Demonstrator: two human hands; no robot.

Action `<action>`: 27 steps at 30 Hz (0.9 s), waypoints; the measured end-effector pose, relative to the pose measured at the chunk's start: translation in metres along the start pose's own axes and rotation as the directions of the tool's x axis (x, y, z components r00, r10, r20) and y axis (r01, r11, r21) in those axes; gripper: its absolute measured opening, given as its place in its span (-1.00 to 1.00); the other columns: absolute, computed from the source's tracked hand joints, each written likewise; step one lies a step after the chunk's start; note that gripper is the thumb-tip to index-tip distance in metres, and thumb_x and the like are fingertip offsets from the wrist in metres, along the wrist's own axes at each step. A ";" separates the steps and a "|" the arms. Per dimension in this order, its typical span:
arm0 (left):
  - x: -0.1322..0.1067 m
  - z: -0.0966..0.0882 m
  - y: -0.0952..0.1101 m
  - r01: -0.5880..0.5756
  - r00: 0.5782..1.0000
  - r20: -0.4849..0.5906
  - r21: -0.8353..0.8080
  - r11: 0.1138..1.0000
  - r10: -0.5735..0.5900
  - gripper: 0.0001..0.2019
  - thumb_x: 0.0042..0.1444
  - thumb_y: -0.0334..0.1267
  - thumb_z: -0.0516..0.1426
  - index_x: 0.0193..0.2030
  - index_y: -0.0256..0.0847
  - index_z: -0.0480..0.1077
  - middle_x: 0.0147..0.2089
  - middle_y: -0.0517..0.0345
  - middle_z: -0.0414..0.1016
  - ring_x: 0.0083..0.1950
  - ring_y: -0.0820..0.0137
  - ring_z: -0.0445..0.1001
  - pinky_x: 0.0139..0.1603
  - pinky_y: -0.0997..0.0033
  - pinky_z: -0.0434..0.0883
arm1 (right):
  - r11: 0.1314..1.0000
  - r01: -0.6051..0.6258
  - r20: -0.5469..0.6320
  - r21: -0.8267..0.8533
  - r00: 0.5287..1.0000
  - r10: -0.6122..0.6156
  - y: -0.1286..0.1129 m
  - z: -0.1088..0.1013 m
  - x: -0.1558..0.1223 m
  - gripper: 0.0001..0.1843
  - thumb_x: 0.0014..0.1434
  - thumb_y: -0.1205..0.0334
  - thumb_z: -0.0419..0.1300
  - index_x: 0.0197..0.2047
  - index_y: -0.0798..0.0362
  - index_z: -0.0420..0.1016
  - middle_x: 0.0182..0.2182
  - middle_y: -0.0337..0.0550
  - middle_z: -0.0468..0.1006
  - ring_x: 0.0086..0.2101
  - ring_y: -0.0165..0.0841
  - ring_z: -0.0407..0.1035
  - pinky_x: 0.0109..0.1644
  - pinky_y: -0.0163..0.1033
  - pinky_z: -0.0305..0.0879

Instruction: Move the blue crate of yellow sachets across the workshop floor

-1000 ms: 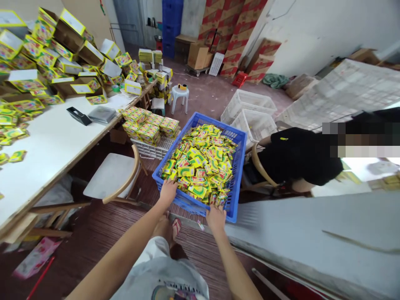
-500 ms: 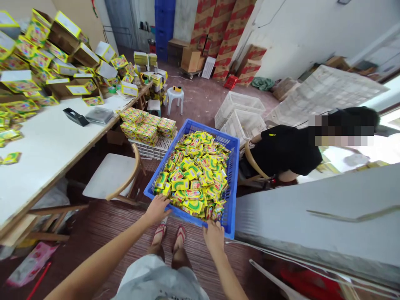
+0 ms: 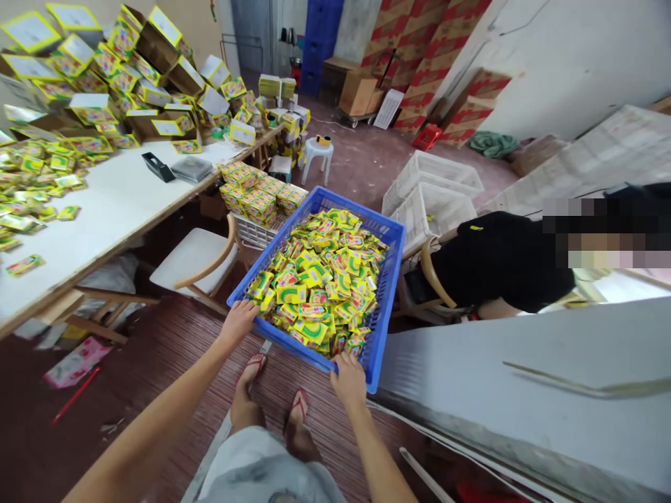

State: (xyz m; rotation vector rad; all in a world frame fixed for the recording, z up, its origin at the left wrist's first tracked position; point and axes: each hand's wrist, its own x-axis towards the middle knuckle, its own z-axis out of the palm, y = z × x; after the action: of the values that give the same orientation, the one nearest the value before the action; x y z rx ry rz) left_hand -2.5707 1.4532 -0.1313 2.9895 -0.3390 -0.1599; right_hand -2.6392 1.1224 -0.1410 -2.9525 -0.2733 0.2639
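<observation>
A blue plastic crate [image 3: 385, 314] with slotted sides is in front of me, heaped with small yellow packets [image 3: 319, 279]. My left hand [image 3: 240, 323] is closed over the rim at its near left corner. Toward the near right corner, my right hand [image 3: 349, 377] grips the same near rim, fingers curled over the edge. The undersides of both hands and the crate's bottom are hidden.
A white table [image 3: 78, 237] with yellow boxes and packets runs along the left, a chair [image 3: 193, 265] beside it. Stacked packs [image 3: 256, 199] and white crates [image 3: 433, 202] stand beyond. A seated person in black [image 3: 493, 262] is close on the right, behind a grey partition [image 3: 524, 363].
The crate has shifted slightly left in view with both hands still on its rim. My left foot has stepped apart from the right, and the view has turned a little left.
</observation>
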 end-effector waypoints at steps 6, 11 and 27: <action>-0.069 0.022 0.087 0.132 0.991 -0.009 0.012 0.991 -0.132 -0.91 0.12 -0.38 0.10 -0.25 -0.20 0.41 -0.21 0.01 0.47 -0.10 0.14 0.36 -0.07 0.19 0.19 | 0.994 0.109 0.024 0.009 0.994 -0.109 0.072 -0.011 -0.037 -0.83 0.06 0.42 0.13 -0.31 0.00 0.47 -0.24 -0.17 0.52 -0.10 -0.26 0.30 0.00 -0.26 0.11; -0.112 0.034 0.131 0.208 0.978 -0.021 -0.003 0.978 -0.208 -0.84 0.08 -0.33 0.15 -0.16 -0.21 0.41 -0.16 0.03 0.48 -0.07 0.14 0.36 -0.07 0.19 0.18 | 0.992 0.124 0.031 -0.001 0.992 -0.123 0.102 -0.020 -0.061 -0.81 0.06 0.43 0.10 -0.32 -0.01 0.48 -0.27 -0.20 0.54 -0.15 -0.26 0.33 -0.08 -0.27 0.10; -0.118 0.036 0.032 -0.120 0.984 0.127 -0.074 0.990 0.129 -0.85 0.25 -0.37 0.01 -0.21 -0.19 0.41 -0.21 0.03 0.47 -0.13 0.22 0.37 -0.11 0.22 0.23 | 0.982 -0.187 -0.020 -0.037 0.982 0.186 0.018 0.011 -0.092 -0.81 0.08 0.33 0.04 -0.32 0.04 0.49 -0.31 -0.13 0.59 -0.17 -0.20 0.39 -0.08 -0.15 0.09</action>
State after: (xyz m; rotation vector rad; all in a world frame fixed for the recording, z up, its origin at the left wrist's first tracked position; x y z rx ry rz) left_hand -2.6958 1.4453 -0.1515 2.8883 -0.5227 -0.3490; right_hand -2.7274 1.0888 -0.1404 -3.0203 0.0019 0.2599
